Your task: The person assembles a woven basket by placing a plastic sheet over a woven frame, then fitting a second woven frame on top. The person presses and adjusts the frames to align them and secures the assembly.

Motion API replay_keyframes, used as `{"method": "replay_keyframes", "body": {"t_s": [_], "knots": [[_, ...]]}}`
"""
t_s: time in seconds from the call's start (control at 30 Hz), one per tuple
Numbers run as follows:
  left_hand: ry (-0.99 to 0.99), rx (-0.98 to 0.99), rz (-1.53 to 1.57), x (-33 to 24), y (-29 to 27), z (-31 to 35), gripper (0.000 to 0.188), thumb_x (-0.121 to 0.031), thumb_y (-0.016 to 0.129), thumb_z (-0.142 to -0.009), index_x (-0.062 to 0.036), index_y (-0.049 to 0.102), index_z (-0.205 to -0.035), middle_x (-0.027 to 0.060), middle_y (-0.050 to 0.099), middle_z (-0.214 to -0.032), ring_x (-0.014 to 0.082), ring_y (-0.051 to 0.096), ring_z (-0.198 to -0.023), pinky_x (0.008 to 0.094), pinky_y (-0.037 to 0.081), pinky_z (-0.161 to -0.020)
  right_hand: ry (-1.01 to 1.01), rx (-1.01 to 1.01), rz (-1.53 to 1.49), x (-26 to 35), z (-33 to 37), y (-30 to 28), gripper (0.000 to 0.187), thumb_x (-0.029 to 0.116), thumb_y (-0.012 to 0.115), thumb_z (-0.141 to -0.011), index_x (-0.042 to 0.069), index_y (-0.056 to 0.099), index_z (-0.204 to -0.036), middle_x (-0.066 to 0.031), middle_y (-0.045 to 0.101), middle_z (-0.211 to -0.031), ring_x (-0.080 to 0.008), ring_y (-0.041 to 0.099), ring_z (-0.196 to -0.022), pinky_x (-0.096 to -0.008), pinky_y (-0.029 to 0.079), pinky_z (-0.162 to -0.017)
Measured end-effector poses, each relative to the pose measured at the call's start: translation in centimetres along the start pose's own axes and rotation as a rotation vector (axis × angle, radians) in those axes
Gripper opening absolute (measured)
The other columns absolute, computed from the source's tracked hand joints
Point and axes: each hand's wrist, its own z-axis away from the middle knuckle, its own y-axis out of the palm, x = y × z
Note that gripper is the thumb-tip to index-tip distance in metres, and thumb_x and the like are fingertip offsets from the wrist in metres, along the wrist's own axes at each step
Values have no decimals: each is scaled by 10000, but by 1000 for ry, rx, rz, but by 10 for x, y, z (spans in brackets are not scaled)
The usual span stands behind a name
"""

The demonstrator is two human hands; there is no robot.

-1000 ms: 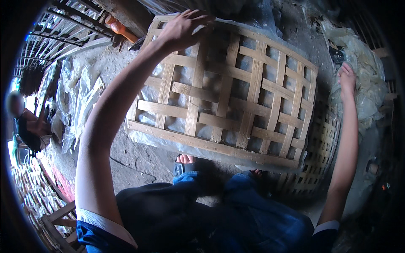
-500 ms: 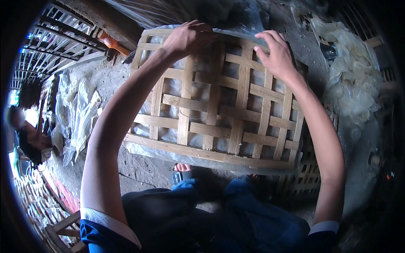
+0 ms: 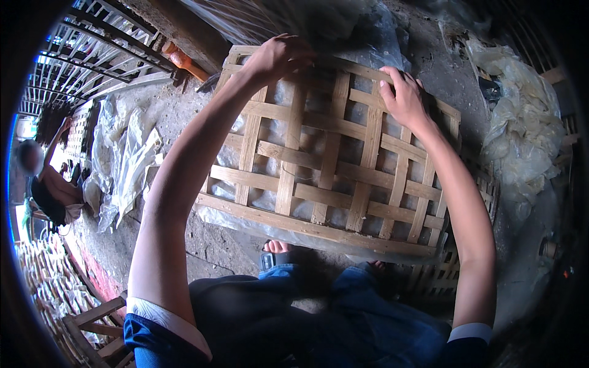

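A rectangular lattice panel (image 3: 362, 165) of flat woven bamboo strips lies in front of me, with clear plastic sheeting (image 3: 245, 224) showing through its gaps and past its near edge. My left hand (image 3: 279, 58) is bent over the far rim, left of the middle; its fingertips are in shadow. Along the same rim, further right, my right hand (image 3: 404, 101) has its fingers curled over the strip and its thumb on the near side. Both forearms reach across the panel's sides.
Crumpled plastic sheets lie left (image 3: 126, 159) and right (image 3: 521, 122). An orange-handled tool (image 3: 184, 61) rests by a wooden beam (image 3: 190, 30) at far left. Another person (image 3: 52, 184) is at the left edge, above rows of pale strips (image 3: 46, 282). More lattice panels (image 3: 429, 279) lie beneath.
My right hand has come down from just above the panel onto its far rim, its fingers closing there. My left hand stays at the rim. The whole view has shifted slightly.
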Motion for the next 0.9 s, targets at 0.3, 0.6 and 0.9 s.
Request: {"method": "replay_keyframes", "body": {"t_s": [0.3, 0.6, 0.9], "knots": [[88, -23, 16, -2, 2, 5, 163, -219, 705, -938, -98, 754, -1036, 93, 724, -1129, 317, 672, -1087, 436, 529, -991, 30, 23, 15, 1, 0, -2, 336, 253, 572, -1009, 93, 601, -1302, -161, 719, -1169, -391, 651, -1120, -511, 453, -950], [-82, -41, -54, -21, 6, -5, 232, -310, 742, -895, -113, 735, -1018, 87, 723, -1130, 321, 669, -1079, 446, 536, -959, 23, 8, 19, -2, 1, 0, 340, 260, 567, -1010, 103, 600, -1310, -162, 710, -1216, -388, 648, -1141, -499, 458, -969], [229, -138, -224, 29, 51, 0, 185, -256, 759, -854, -89, 728, -927, 96, 709, -1013, 338, 664, -990, 490, 575, -846, -170, -176, 77, -3, -2, 10, 311, 279, 633, -996, 118, 649, -1261, -159, 709, -1216, -352, 668, -1137, -484, 503, -932]]}}
